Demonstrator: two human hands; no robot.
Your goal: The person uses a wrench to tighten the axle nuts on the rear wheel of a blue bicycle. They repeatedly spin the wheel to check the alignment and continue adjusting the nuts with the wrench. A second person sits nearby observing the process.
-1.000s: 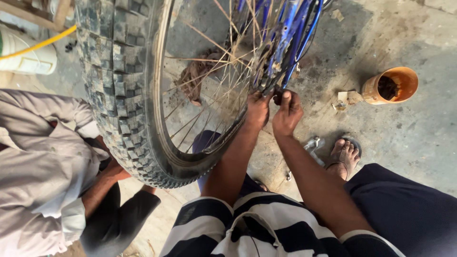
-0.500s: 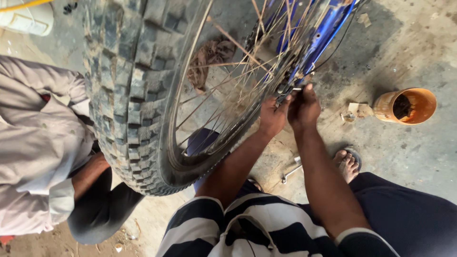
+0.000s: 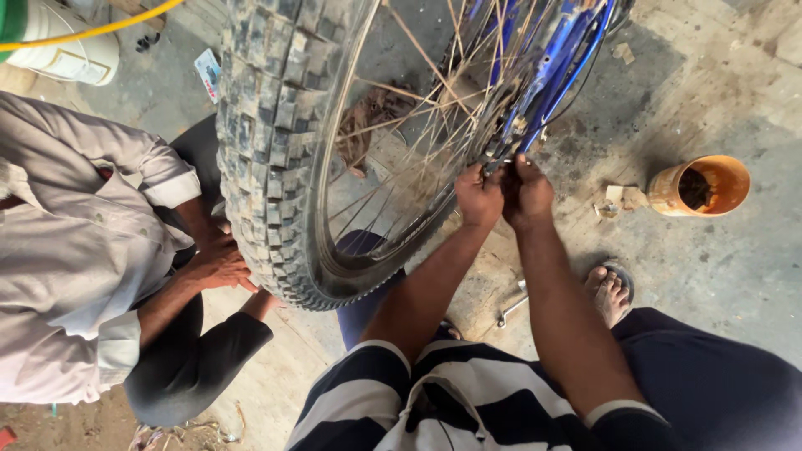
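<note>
Both hands work close together at the hub end of the wheel [image 3: 284,159], where the blue frame [image 3: 555,63] meets the spokes [image 3: 409,117]. The left hand [image 3: 479,196] and right hand [image 3: 526,194] are curled and pressed side by side around a small dark part at the axle; what exactly they pinch is hidden by the fingers. The likeliest trouble is a slip: the fingers sit right among thin spokes, so if the grip gives or the wheel turns, knuckles could be scraped or caught. A co-worker's hand [image 3: 219,266] braces the tyre from the left, and if that hold eases, the wheel could swing against the working hands. A spanner [image 3: 511,307] lies on the floor near a bare foot [image 3: 608,292] and could be stepped on. The wheel stands upright in the middle, its knobby tread worn and dusty, the rim dull, the spokes thin and rusty. An orange cup [image 3: 700,187] stands well apart to the right.
</note>
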